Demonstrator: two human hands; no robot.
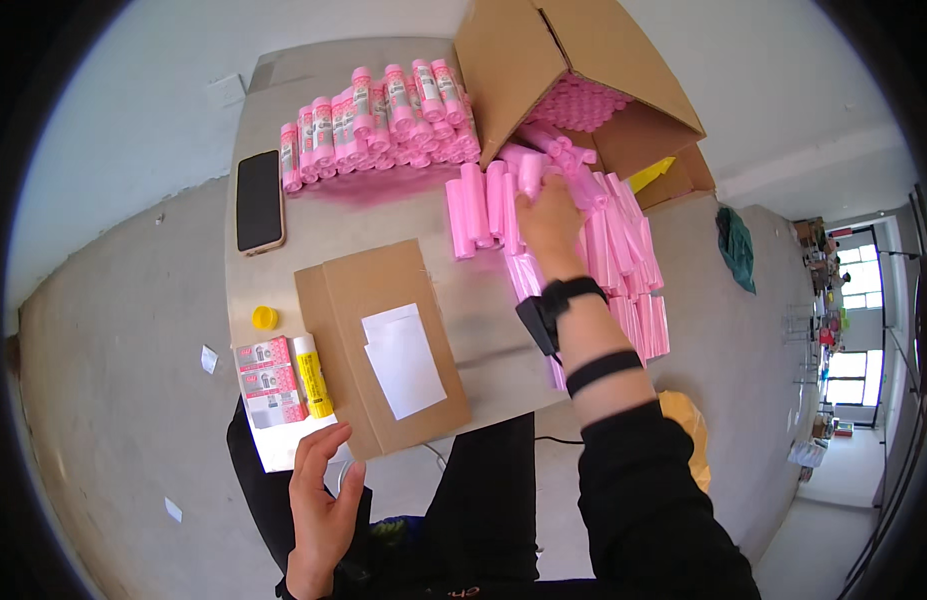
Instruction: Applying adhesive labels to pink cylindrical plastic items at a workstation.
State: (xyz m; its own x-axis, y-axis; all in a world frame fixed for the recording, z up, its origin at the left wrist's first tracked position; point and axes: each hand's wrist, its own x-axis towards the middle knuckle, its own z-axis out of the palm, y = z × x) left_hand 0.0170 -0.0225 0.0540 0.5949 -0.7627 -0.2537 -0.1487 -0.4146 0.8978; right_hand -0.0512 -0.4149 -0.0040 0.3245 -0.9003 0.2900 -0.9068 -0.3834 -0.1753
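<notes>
My right hand [553, 225] reaches into a heap of unlabelled rolls of pink plastic bags [608, 235] on the right of the table. Its fingers close around one pink roll [530, 172] near the box opening, with the fingertips partly hidden. Over the table's near edge, my left hand [323, 495] is open and holds nothing, its fingers apart. Nearest to it are a yellow and white glue stick [314, 378], uncapped, and a stack of printed pink labels [270, 380]. White paper slips [405, 365] lie on a flat cardboard piece [328, 290] in the middle.
A cardboard box [623, 50] on its side holds more pink rolls at the far right. Labelled pink rolls [383, 120] are stacked at the back. A phone [260, 203] and a yellow cap [265, 318] lie at the left. A yellow bag [686, 430] is below the table's right side.
</notes>
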